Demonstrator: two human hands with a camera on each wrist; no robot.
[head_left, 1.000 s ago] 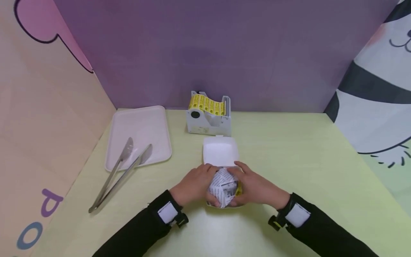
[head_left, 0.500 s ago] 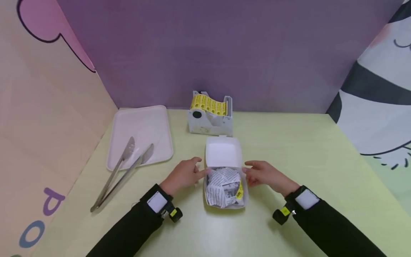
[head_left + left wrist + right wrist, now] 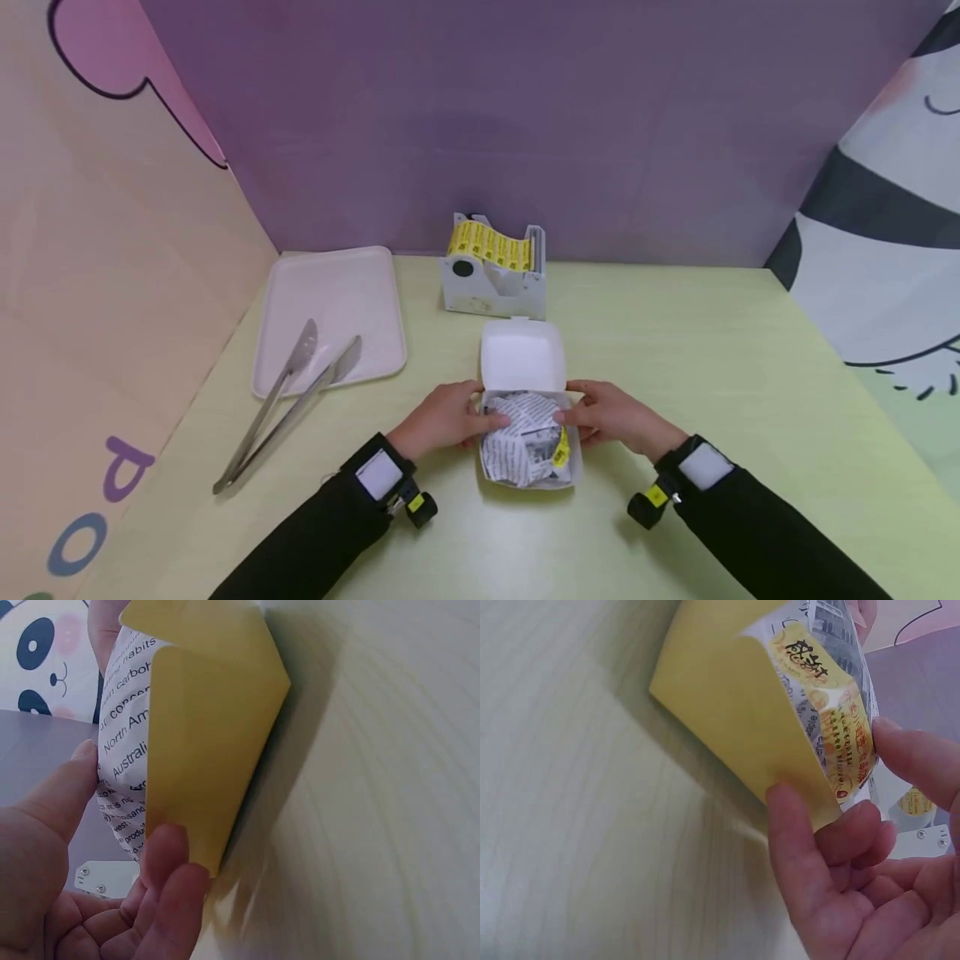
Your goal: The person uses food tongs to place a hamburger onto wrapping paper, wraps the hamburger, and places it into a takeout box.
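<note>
An opened clamshell takeaway box stands in the middle of the table, its lid folded back. Its outer walls look yellow in both wrist views. Inside lies a round bundle wrapped in newsprint-patterned paper, with a yellow sticker on its right side. My left hand grips the box's left side, thumb over the rim against the paper and curled fingertips on the outer wall. Opposite it, my right hand holds the right side in the same way, its thumb by the sticker. The bundle's underside is hidden.
Behind the box stands a grey label dispenser with a roll of yellow stickers. A white tray lies at the back left, metal tongs leaning over its front edge. A purple wall closes the table's far side.
Both hands first let go of the wrapped bundle and drew apart, leaving it in the box. They have since come back in to the box's two sides, thumbs over the rim.
</note>
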